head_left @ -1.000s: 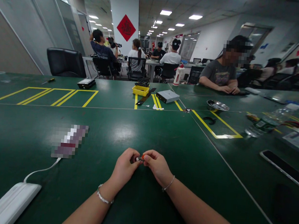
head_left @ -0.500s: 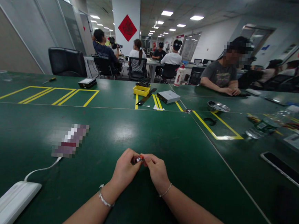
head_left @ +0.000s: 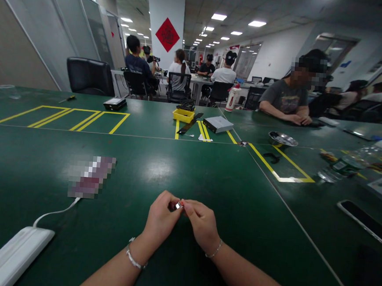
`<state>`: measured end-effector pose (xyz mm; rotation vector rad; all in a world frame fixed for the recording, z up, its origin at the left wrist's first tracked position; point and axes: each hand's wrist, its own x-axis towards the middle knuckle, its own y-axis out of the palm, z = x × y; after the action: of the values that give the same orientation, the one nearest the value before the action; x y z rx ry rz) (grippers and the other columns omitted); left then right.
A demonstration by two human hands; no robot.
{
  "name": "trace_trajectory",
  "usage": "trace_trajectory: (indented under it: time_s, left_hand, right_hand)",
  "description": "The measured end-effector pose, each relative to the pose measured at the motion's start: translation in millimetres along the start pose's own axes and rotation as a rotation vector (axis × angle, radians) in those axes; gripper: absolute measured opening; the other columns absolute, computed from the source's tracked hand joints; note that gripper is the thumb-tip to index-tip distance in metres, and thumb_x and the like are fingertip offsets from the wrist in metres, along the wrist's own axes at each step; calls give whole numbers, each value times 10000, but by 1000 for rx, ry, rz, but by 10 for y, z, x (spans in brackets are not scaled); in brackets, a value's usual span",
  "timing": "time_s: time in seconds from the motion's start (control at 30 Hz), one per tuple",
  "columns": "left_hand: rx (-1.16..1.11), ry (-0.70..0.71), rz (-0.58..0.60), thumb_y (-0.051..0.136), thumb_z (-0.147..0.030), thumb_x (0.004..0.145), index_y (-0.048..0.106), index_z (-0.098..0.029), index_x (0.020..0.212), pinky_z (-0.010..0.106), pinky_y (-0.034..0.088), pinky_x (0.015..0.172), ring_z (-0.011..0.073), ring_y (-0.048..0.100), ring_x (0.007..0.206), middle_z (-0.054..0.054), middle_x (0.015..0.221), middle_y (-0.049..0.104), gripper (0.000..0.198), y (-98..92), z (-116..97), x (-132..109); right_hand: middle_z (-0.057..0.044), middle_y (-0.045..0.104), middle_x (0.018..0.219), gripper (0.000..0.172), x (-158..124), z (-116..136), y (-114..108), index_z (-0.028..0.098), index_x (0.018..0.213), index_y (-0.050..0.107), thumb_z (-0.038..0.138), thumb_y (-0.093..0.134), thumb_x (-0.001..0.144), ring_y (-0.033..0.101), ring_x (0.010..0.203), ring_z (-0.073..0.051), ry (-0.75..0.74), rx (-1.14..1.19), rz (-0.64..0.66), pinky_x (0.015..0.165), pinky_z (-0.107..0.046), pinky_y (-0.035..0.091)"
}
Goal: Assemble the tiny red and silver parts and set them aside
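Note:
Between my fingertips is a small orange-red and silvery piece (head_left: 179, 204), mostly covered by the fingers, so I cannot make out its kind. My left hand (head_left: 162, 215) pinches it from the left, thumb and forefinger closed. From the right, the closed fingers of my right hand (head_left: 202, 223) meet it at its orange-red side. Both hands are held close together over the green tabletop (head_left: 120, 243), near its front edge.
A phone-like blurred item (head_left: 92, 177) is joined by a white cable (head_left: 55, 214) to a white power strip (head_left: 13, 254). Farther off are a yellow tray (head_left: 184, 115), a grey box (head_left: 218, 124), a metal dish (head_left: 283, 139), a plastic bottle (head_left: 344, 167) and a black phone (head_left: 366, 220). A person sits across the table.
The small piece appears turned slightly, showing more of its silvery face. The hands stay together. The whole scene has shifted a little to the right as the head moved.

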<state>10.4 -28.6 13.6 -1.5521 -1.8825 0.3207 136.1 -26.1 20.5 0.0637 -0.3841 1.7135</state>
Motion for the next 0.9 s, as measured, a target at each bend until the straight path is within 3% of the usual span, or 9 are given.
trace_trajectory:
  time_s: [0.13,0.3,0.37,0.43,0.53,0.63,0.7,0.8,0.9]
  left_hand:
    - [39,19,4,503,-228,672,460,-178,579,208,363,501,86,433,537,-40,582,440,114,0,12,11]
    - [94,87,37,509,-182,661,465,-187,647,230,398,542,104,464,592,-30,636,459,46,22,16,41]
    - [116,140,60,537,-190,643,477,-193,765,266,423,639,130,497,710,-8,749,502,136,36,28,56]
    - [152,190,58,574,-228,617,446,-200,940,330,394,785,174,476,900,28,935,506,348,39,69,76]
    - [230,184,21,538,-278,657,385,-192,1063,378,329,882,207,411,1037,66,1071,470,443,21,197,121]
    - [296,96,-35,496,-296,687,403,-171,1059,407,311,894,232,384,1073,92,1099,464,404,-2,351,177]
    - [281,35,-20,476,-305,697,430,-165,1025,397,340,873,226,426,1036,86,1060,498,359,-8,416,207]
    - [267,23,21,445,-311,717,454,-171,995,380,333,884,209,432,1034,72,1054,511,312,0,436,219]
    - [271,39,42,444,-308,717,477,-177,964,384,312,901,207,408,1060,66,1086,499,282,12,418,205]
  right_hand:
    - [-17,625,821,199,10,-38,-2,223,806,630,267,450,732,555,798,-136,2,-39,4,750,-271,420]
    - [-32,627,819,186,67,-104,20,193,799,623,276,521,668,567,764,-143,119,27,22,712,-268,437]
    - [-31,628,776,185,140,-98,-35,180,781,618,277,524,656,569,730,-140,131,18,14,685,-263,440]
    - [-29,625,764,197,257,-94,-204,175,786,609,286,511,656,564,717,-135,123,-42,-39,680,-261,431]
    - [-32,619,792,248,470,-161,-743,171,824,592,320,499,650,551,722,-134,139,-187,-226,691,-267,409]
    - [-59,613,791,314,612,-365,-1534,154,851,591,359,486,638,536,676,-154,239,-390,-582,608,-270,403]
    - [-75,612,773,335,625,-554,-2064,152,867,597,363,454,649,525,632,-165,346,-595,-746,565,-274,386]
    - [-96,606,826,319,547,-832,-2668,170,857,614,333,415,668,527,671,-187,543,-920,-734,564,-275,370]
    - [-110,596,874,342,437,-1022,-2980,183,886,606,335,371,690,538,674,-201,667,-1104,-622,536,-278,373]
